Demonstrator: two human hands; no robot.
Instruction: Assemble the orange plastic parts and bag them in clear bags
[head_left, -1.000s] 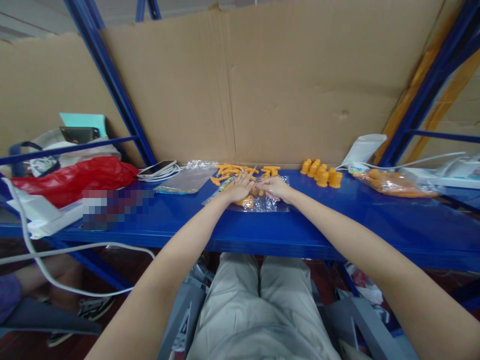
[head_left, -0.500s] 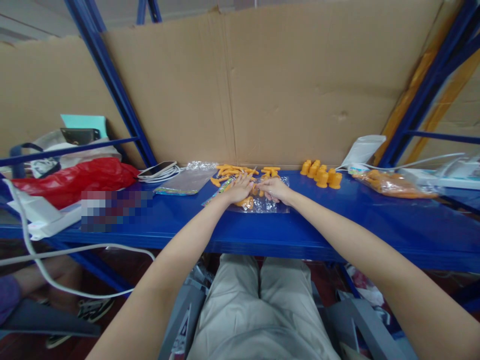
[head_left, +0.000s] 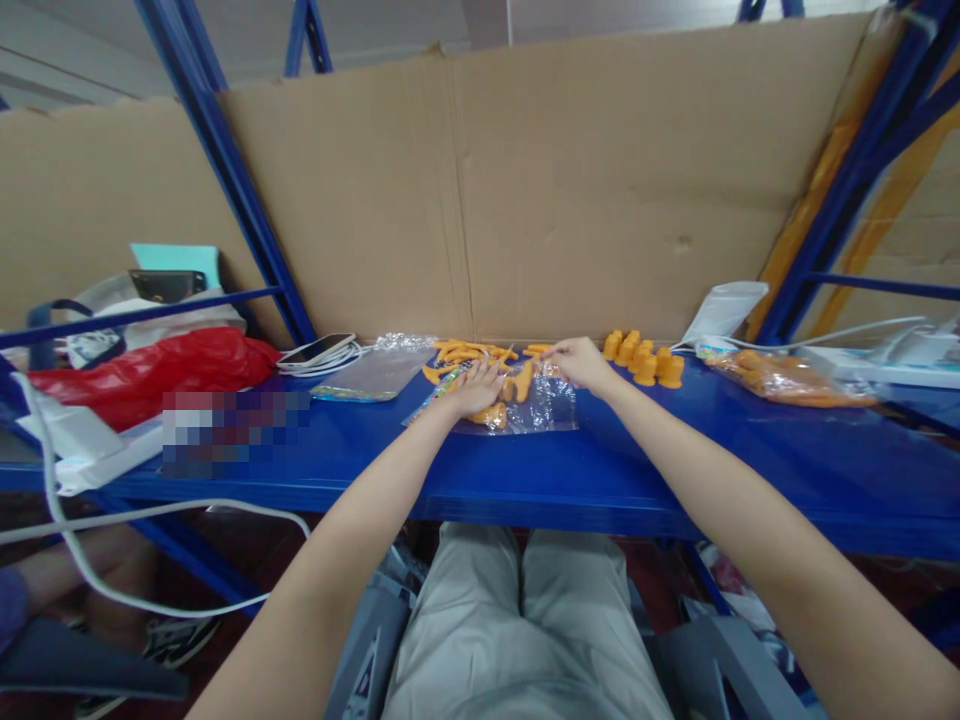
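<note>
A clear plastic bag [head_left: 551, 408] lies flat on the blue shelf with several orange plastic pieces [head_left: 517, 382] in or on it. My left hand [head_left: 478, 388] rests on the bag's left part, fingers outstretched. Farther right, my right hand [head_left: 579, 362] is over the small orange parts [head_left: 536, 350] behind the bag. Its fingers are pinched together, and whatever is between them is too small to make out. Behind my left hand lies a pile of curved orange pieces [head_left: 461, 352].
Several orange cup-shaped pieces [head_left: 643, 360] stand right of my right hand. A filled bag of orange parts [head_left: 787, 378] lies farther right. Left are another clear bag [head_left: 375, 370], a phone with a white cable [head_left: 322, 352] and a red plastic bag [head_left: 161, 365]. A cardboard sheet [head_left: 562, 190] stands behind.
My right hand has moved right and back, away from my left hand, to the small orange parts. An orange piece now shows between the hands on the bag. My left hand stays on the bag.
</note>
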